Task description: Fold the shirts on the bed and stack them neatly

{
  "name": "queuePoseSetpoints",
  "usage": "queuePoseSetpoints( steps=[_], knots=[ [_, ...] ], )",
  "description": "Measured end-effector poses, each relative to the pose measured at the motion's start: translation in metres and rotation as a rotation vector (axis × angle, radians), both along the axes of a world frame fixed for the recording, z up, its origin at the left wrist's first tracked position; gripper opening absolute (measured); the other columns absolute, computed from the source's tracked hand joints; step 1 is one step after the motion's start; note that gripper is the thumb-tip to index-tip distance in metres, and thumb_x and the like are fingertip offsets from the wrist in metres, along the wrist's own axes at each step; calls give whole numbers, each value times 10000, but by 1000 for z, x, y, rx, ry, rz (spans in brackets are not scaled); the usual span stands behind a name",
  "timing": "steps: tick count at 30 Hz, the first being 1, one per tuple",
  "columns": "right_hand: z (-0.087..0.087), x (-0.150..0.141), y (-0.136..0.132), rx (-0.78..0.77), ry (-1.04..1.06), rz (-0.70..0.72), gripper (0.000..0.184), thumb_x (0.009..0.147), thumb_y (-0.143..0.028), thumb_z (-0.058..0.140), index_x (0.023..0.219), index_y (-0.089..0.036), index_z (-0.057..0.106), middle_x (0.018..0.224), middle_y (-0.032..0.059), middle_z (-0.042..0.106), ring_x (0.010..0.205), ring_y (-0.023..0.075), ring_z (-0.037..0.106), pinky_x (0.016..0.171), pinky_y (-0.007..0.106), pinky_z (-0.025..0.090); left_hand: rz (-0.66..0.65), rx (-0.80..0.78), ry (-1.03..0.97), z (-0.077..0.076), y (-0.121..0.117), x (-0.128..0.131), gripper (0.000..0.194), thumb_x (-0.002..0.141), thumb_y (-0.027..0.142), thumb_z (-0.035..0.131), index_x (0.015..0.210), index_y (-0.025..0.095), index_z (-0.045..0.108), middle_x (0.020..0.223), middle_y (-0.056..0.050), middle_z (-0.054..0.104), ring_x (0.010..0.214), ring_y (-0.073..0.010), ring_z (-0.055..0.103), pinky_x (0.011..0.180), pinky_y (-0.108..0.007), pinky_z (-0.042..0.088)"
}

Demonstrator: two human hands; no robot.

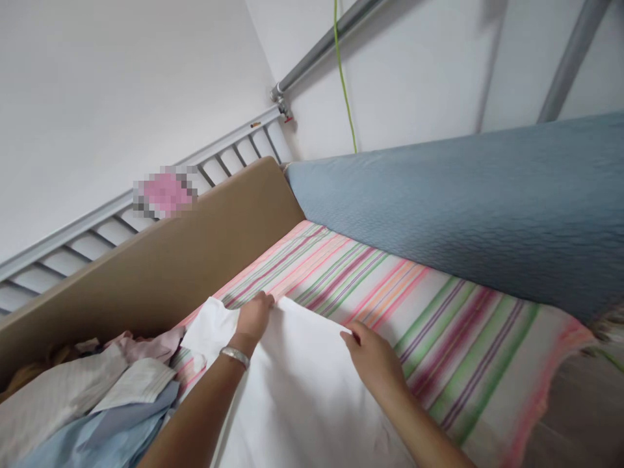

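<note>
A white cloth garment point(302, 383) is stretched between my two hands over a striped sheet point(375, 279). My left hand point(255, 318), with a silver bracelet on its wrist, is closed on the upper left of the garment. Left of that hand, a smaller white part like a sleeve point(212, 328) lies spread out. My right hand point(373, 357) pinches the upper right corner between thumb and fingers. The garment's lower part runs out of view at the bottom, partly behind my forearms.
Folded clothes point(92, 403) are heaped at the lower left. A brown headboard point(195, 253) borders the sheet, with a white radiator point(224, 159) behind it. Along the right side stands a blue quilted panel point(463, 208). A green cord point(344, 84) hangs by a grey pipe point(322, 49).
</note>
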State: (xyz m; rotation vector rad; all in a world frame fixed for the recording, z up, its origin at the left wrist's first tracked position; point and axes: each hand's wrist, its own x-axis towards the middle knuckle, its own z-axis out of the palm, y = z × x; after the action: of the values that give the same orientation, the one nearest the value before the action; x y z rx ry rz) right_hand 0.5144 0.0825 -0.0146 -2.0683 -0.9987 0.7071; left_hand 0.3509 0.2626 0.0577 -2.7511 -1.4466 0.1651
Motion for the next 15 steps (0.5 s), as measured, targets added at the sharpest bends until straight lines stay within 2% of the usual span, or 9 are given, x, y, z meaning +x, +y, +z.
queuePoseSetpoints(
  steps=[2, 4, 5, 7, 10, 11, 13, 15],
  knots=[
    [-1, 4, 0, -14, -9, -38, 197, 880, -324, 414, 816, -244, 583, 715, -5, 629, 651, 158, 555, 529, 237, 275, 2, 159, -145, 14, 1, 9, 449, 866, 157, 300, 1302, 172, 408, 1381, -159, 403, 1243, -234, 438, 979, -370, 393],
    [-4, 10, 1, -41, -7, -52, 194, 879, -310, 411, 884, -244, 592, 791, 9, 653, 710, 173, 581, 553, 243, 309, -41, 295, -326, 18, -9, 5, 553, 859, 153, 353, 1397, 192, 227, 1506, -154, 171, 1361, -252, 267, 1047, -401, 343],
    [-6, 13, 2, -61, 1, -49, 196, 877, -299, 412, 922, -242, 594, 834, 17, 662, 747, 181, 592, 571, 246, 328, -69, 344, -409, 15, -21, -3, 593, 850, 153, 389, 1408, 204, 192, 1523, -150, 110, 1382, -269, 217, 1062, -432, 331],
    [-9, 19, 3, -109, 22, -32, 217, 872, -283, 415, 995, -240, 589, 892, 30, 671, 798, 197, 605, 610, 256, 364, -102, 361, -514, -6, -60, -33, 613, 851, 175, 414, 1412, 229, 173, 1533, -138, 81, 1395, -285, 179, 1073, -481, 324],
    [-9, 19, 2, -108, -7, -3, 263, 854, -257, 423, 1066, -220, 574, 945, 56, 671, 824, 217, 608, 674, 286, 411, -46, 188, -479, -60, -150, -92, 627, 869, 236, 398, 1427, 250, 112, 1545, -105, 70, 1405, -241, 158, 1082, -439, 347],
    [-7, 16, 1, -42, -47, -13, 286, 845, -247, 427, 1090, -205, 568, 989, 73, 662, 855, 225, 604, 710, 298, 424, -21, 127, -450, -78, -179, -111, 633, 865, 241, 403, 1429, 251, 115, 1547, -103, 71, 1397, -231, 191, 1072, -418, 367],
    [-3, 5, -4, 215, -151, -30, 325, 835, -243, 426, 1124, -173, 558, 1104, 105, 622, 986, 237, 571, 829, 319, 425, 43, 29, -373, -104, -221, -148, 612, 852, 260, 431, 1416, 281, 195, 1540, -88, 133, 1379, -234, 246, 1062, -434, 378],
    [-1, -9, -8, 485, -185, 27, 341, 844, -275, 415, 1133, -164, 559, 1170, 108, 591, 1090, 227, 526, 933, 317, 394, 199, -30, -336, -107, -234, -183, 531, 823, 289, 488, 1341, 318, 373, 1489, -59, 306, 1355, -242, 304, 1075, -451, 349]
  ],
)
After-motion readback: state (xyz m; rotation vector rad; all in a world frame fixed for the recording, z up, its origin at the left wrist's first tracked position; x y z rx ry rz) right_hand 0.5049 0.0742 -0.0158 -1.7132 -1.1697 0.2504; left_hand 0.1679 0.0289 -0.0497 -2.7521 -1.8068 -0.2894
